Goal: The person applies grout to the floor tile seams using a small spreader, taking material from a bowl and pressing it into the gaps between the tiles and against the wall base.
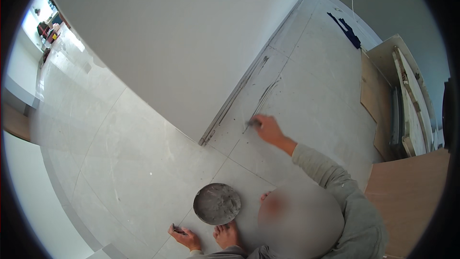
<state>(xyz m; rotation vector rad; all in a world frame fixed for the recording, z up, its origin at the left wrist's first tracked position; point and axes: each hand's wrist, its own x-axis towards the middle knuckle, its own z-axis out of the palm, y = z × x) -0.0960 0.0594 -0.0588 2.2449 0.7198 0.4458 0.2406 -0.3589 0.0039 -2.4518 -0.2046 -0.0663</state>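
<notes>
My right hand (270, 132) reaches out over the tiled floor (311, 96), fingers closed on a small dark grey piece (251, 123) whose kind I cannot make out. It is at the lower end of dark grey streaks (262, 98) smeared on the tiles. Low in the view, my left hand (187, 240) curls round a small dark object (177, 230), too small to name. Between the hands stands a round shallow basin (197, 201) of thick grey paste (218, 205), close to a bare foot (227, 235).
A pale wall corner (201, 142) juts toward me, with dark grey smears along its right base. Boards and panels (412, 100) lean at the right wall. Dark blue cloth (349, 32) and a white cable (353, 7) are at the far right.
</notes>
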